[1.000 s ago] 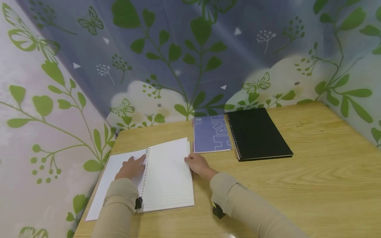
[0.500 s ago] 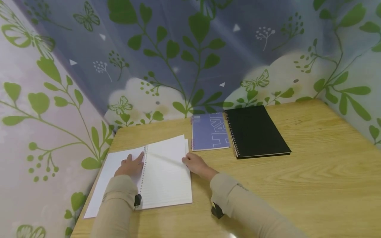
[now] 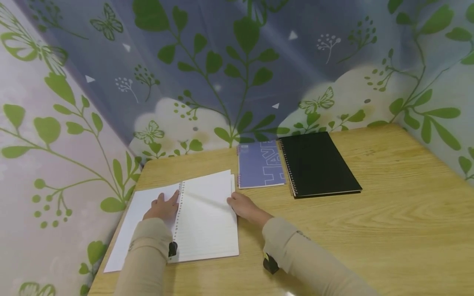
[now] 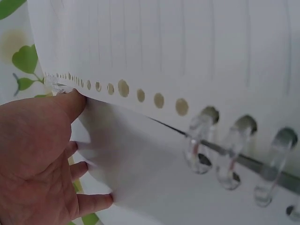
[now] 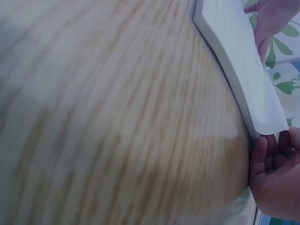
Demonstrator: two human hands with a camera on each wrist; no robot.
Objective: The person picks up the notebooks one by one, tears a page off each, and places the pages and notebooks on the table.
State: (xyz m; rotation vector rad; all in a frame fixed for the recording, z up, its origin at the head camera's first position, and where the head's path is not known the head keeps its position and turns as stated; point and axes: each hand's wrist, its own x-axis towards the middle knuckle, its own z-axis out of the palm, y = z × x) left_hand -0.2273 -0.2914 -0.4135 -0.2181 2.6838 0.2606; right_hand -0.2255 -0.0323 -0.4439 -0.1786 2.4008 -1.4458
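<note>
An open spiral notebook with lined white pages (image 3: 207, 230) lies at the left of the table. Across its left side my left hand (image 3: 161, 207) rests with fingers spread, the thumb near the binding. Clear plastic rings (image 4: 229, 159) and a row of punched holes show up close in the left wrist view. My right hand (image 3: 244, 205) pinches the outer edge of the right-hand page, whose upper corner stands slightly off the sheets below. In the right wrist view the page edge (image 5: 272, 124) curves up at the right hand's fingers (image 5: 260, 152).
A purple-blue spiral notebook (image 3: 259, 164) with white outlined letters lies behind the right hand. Beside it is a larger black spiral notebook (image 3: 320, 164). The wooden table (image 3: 389, 230) meets a leaf-patterned cloth (image 3: 207, 82) at its back.
A soft diagonal fold has appeared across the right-hand page, running from the binding to the right hand. Both hands stay nearly where they were; the head view has shifted slightly.
</note>
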